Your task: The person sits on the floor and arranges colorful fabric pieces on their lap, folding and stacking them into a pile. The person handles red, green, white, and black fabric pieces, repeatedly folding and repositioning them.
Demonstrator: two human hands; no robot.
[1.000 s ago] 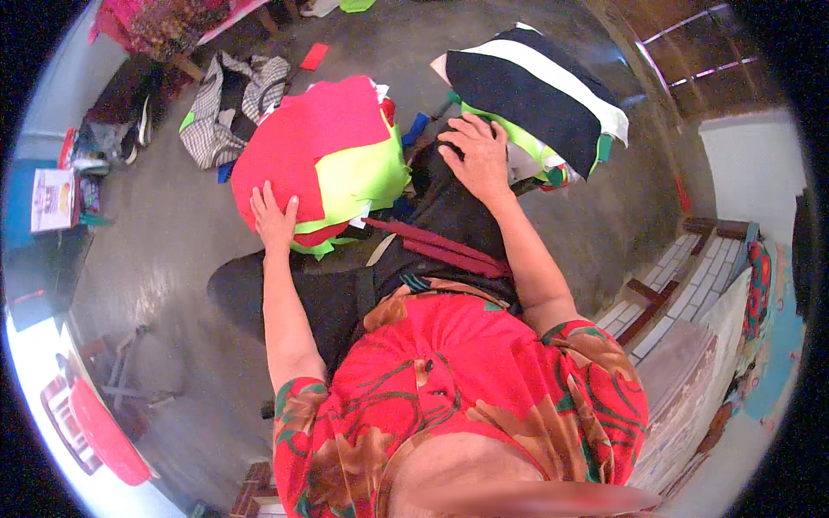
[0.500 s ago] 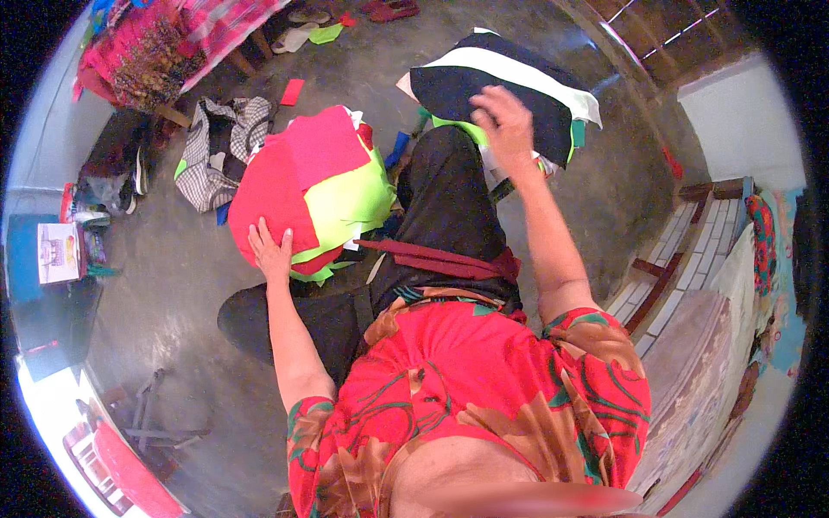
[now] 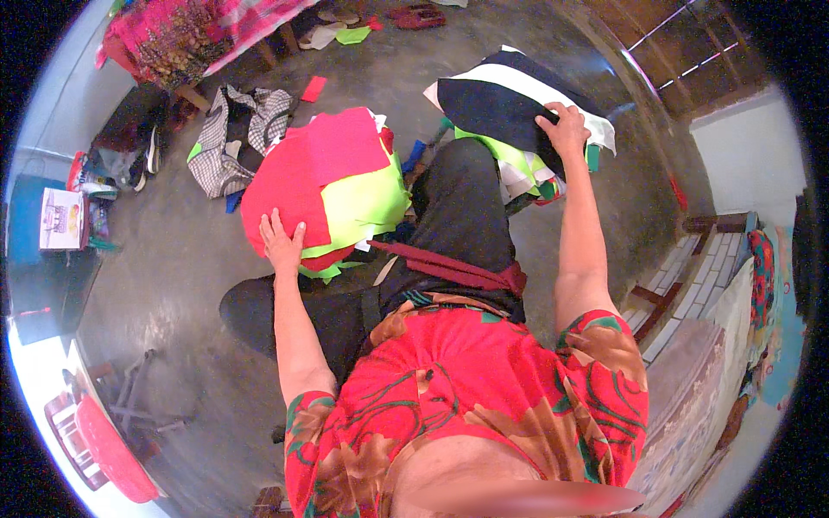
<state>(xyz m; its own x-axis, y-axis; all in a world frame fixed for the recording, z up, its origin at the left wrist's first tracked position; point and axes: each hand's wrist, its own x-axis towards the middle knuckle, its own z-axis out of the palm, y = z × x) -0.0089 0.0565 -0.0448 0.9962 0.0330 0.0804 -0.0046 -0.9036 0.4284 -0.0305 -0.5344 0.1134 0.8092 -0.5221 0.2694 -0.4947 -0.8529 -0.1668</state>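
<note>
My left hand (image 3: pixel 283 243) lies with fingers spread on the lower left edge of a heap of cut cloth pieces. A red cloth piece (image 3: pixel 289 194) is on top of that heap, with lime-green cloth (image 3: pixel 371 211) showing beside and under it. At the right, beyond my bent knee, my right hand (image 3: pixel 567 134) curls its fingers over the near right edge of a black cloth piece (image 3: pixel 484 108) on a second pile. A white strip of cloth (image 3: pixel 540 78) runs across that pile. Lime-green and pale pieces show below the black one.
Black-and-white checked cloth (image 3: pixel 216 160) lies on the grey floor left of the heap, near a small red scrap (image 3: pixel 313 89). A pink-covered piece of furniture (image 3: pixel 181 43) stands at far left. A red chair (image 3: pixel 108 449) is at lower left. Shoes (image 3: pixel 154 151) lie by the left wall.
My right hand has come down from above the black cloth onto its near right edge. More of the green and pale pieces beneath shows. My left hand stays on the red cloth.
</note>
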